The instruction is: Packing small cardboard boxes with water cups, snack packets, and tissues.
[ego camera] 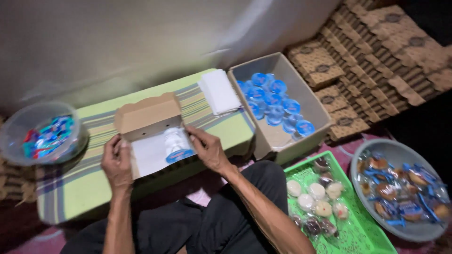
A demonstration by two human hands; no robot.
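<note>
Lying open on the striped cushion point(212, 124), the small box point(150, 136) contains a water cup point(178, 145). The left hand point(117, 162) grips its nine o'clock edge; the right hand point(207, 148), fingers curled narrow, touches its three o'clock side. At two o'clock sits a carton point(308, 106) of cups.

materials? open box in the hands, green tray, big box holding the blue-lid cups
Small open box: looks like brown paperboard, matte, with folded flaps and a white liner. Green tray: likely moulded plastic, glossy, perforated lattice. Large box: probably grey-brown cardboard, dull, creased walls.
</note>
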